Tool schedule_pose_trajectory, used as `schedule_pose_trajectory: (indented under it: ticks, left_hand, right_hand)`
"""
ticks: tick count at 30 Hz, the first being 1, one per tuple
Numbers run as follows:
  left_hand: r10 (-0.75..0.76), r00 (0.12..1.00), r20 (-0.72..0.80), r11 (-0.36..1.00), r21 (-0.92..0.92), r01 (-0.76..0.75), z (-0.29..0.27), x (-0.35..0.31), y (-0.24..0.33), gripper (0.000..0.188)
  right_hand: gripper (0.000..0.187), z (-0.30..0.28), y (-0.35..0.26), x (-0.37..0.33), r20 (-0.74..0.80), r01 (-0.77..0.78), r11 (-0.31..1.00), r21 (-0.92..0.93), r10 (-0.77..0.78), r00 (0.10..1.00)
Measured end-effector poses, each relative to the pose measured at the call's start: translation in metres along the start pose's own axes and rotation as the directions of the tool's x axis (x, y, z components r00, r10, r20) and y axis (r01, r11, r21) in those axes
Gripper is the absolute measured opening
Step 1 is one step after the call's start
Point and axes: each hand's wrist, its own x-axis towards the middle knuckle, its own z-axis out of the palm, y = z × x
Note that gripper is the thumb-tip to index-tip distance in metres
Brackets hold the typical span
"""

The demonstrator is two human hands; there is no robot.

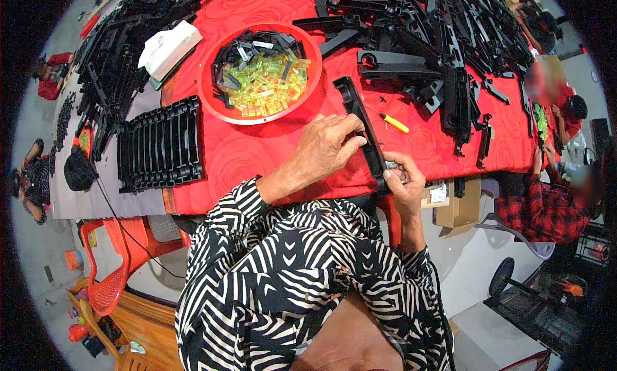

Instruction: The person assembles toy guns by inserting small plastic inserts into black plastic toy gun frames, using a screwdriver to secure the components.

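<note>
A long black plastic channel-shaped part (pixel 371 155) slants in front of me, over the table's near edge. My right hand (pixel 405 181) is closed around its near end. Small pale, shiny bits (pixel 391 166) show between that hand's fingers, too small to name. My left hand (pixel 329 143) is closed in a pinch, its fingertips against the middle of the channel. Whatever those fingertips hold, if anything, is hidden. Beyond my left hand stands a round red basin (pixel 207 91) with yellow-green clear plastic pieces (pixel 270 88) and small black pieces (pixel 225 56).
A yellow-handled screwdriver (pixel 393 123) lies on the red tablecloth (pixel 238 152). Black parts (pixel 411 30) pile up at the far right, and another heap (pixel 106 75) at the left. A row of black parts (pixel 160 143) and a tissue pack (pixel 168 49) lie left. A person in checked sleeves (pixel 536 207) sits right.
</note>
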Motion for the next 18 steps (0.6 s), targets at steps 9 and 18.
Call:
schedule_pose_trajectory:
  ticks: [9, 18]
  left_hand:
    - [-0.009, 0.987, -0.162, 0.993, -0.114, -0.009, 0.013, 0.002, 0.004, 0.019]
    - [-0.244, 0.968, -0.065, 0.959, -0.167, 0.23, 0.011, -0.031, -0.012, 0.01]
  right_hand:
    - [0.029, -0.009, 0.003, 0.0, -0.032, -0.026, 0.996, 0.085, 0.029, 0.999]
    - [0.021, -0.141, -0.009, 0.02, -0.792, -0.078, 0.963, -0.259, -0.166, 0.587]
